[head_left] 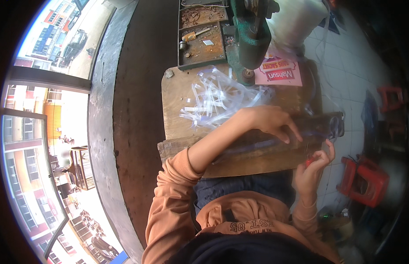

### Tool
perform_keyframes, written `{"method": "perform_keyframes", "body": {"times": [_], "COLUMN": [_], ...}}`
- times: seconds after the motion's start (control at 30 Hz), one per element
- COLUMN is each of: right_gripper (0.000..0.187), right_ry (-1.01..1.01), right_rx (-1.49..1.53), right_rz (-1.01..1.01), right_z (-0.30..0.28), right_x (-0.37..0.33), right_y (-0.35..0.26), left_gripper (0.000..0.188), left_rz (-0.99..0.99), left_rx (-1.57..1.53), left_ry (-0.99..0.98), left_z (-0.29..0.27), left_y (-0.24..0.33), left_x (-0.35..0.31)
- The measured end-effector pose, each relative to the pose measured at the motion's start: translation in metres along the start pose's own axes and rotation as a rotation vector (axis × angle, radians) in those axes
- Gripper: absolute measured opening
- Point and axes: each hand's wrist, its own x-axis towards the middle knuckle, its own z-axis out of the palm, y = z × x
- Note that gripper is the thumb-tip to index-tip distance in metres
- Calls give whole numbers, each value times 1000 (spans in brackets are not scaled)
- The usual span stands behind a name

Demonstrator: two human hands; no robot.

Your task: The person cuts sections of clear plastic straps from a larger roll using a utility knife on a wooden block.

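At the far left, an open window is seen, with a bright street beyond it. Beside it a grey ledge is followed by a dark brown strip, and then by the wooden table. At the table's far side a dark tray is set, in which a yellow-handled tool and small bits are scattered. Nearer, a loose heap of clear plastic strips is spread on the table — tangled, with some ends pointed left. Just beyond the heap a green machine is mounted.

Over the table the left hand is held, palm down, its grip partly open; thumb and fingers are parted, and nothing is seen between them. Past the machine a pink packet is laid flat, and behind it a pale plastic-wrapped bundle is placed. By the table's near right corner a small red thing is held in the closed grip of the right hand — mostly covered, so its kind cannot be told — while the index finger is raised. Farther right, a red stool is stood on the tiled floor.
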Motion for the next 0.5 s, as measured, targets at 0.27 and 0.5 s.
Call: {"method": "perform_keyframes", "body": {"times": [0.27,0.5], "right_gripper": [38,29], "right_ry": [-19,-33], "right_rx": [3,420], "right_rz": [96,325], "right_z": [-5,-9], "right_x": [8,-4], "right_y": [-13,-10], "left_gripper": [37,39], "left_rz": [-57,-14], "left_rx": [-73,-63], "left_ry": [-66,-37], "left_z": [-4,0], "left_y": [3,-1], "left_x": [0,2]}}
